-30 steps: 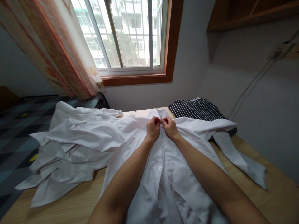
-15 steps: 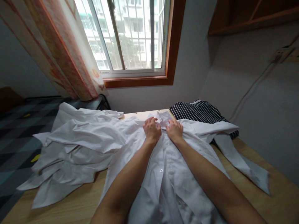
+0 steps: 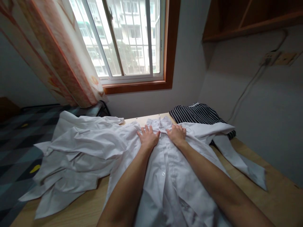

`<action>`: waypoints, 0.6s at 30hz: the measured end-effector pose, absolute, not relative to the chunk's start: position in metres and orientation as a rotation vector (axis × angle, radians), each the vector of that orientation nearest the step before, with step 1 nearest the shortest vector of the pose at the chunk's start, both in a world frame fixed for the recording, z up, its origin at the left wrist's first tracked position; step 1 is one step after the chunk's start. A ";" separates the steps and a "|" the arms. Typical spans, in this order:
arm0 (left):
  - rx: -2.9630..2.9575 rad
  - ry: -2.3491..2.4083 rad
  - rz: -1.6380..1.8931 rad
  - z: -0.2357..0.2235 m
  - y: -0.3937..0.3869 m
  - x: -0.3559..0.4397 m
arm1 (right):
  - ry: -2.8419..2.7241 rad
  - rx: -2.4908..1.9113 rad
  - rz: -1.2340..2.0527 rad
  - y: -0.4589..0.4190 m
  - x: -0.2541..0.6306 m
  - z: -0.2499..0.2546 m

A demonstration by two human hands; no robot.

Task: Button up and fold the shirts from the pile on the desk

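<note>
A white button-up shirt (image 3: 155, 176) lies front side up, with its collar (image 3: 163, 121) at the far end and its button strip running toward me. My left hand (image 3: 149, 137) rests flat on the cloth just below the collar, fingers spread. On the other side of the button strip, my right hand (image 3: 177, 135) presses on the shirt with its fingers slightly bent and its thumb apart. Neither palm shows any gathered cloth. One shirt sleeve stretches out to the right and bends down toward the front.
White crumpled cloth (image 3: 78, 154) is heaped at the left, overhanging the wooden table (image 3: 272, 205). A black-and-white striped cloth (image 3: 194, 113) sits at the back right. A checkered bed (image 3: 14, 138) adjoins on the left. A cord (image 3: 246, 88) hangs along the right wall.
My left hand has shifted slightly left and flattened, its fingers now spread. My right hand stays near the collar. The collar now lies flatter, and the camera's view has shifted a little.
</note>
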State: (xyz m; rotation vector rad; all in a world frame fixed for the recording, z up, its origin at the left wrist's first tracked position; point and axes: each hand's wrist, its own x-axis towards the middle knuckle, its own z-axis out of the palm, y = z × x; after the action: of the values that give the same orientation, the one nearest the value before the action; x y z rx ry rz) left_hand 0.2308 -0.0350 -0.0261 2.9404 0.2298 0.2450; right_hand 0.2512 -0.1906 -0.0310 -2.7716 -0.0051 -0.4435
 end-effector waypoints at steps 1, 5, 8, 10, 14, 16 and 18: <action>2.944 0.227 0.272 -0.024 -0.035 0.228 | -0.015 -2.750 -0.445 -0.193 0.256 -0.027; 2.972 0.162 0.441 -0.020 -0.032 0.218 | -0.268 -2.707 -0.469 -0.197 0.288 -0.009; 2.986 0.144 0.552 -0.020 -0.029 0.212 | -0.561 -2.752 -0.345 -0.192 0.313 -0.003; 2.988 0.166 0.600 -0.022 -0.027 0.210 | -0.689 -2.793 -0.247 -0.186 0.324 -0.004; 2.976 0.185 0.620 -0.025 -0.025 0.210 | -0.744 -2.879 -0.085 -0.179 0.334 -0.006; 2.964 0.182 0.610 -0.025 -0.024 0.211 | -0.738 -2.909 -0.042 -0.183 0.336 -0.003; 2.957 0.186 0.591 -0.024 -0.024 0.211 | -0.773 -2.927 -0.036 -0.189 0.340 0.002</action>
State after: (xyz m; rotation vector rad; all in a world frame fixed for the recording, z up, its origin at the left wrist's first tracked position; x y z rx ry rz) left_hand 0.2109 -0.0239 -0.0243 2.9571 0.1857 0.5909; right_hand 0.3396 -0.1893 0.0024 -2.9271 -0.7725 -0.0364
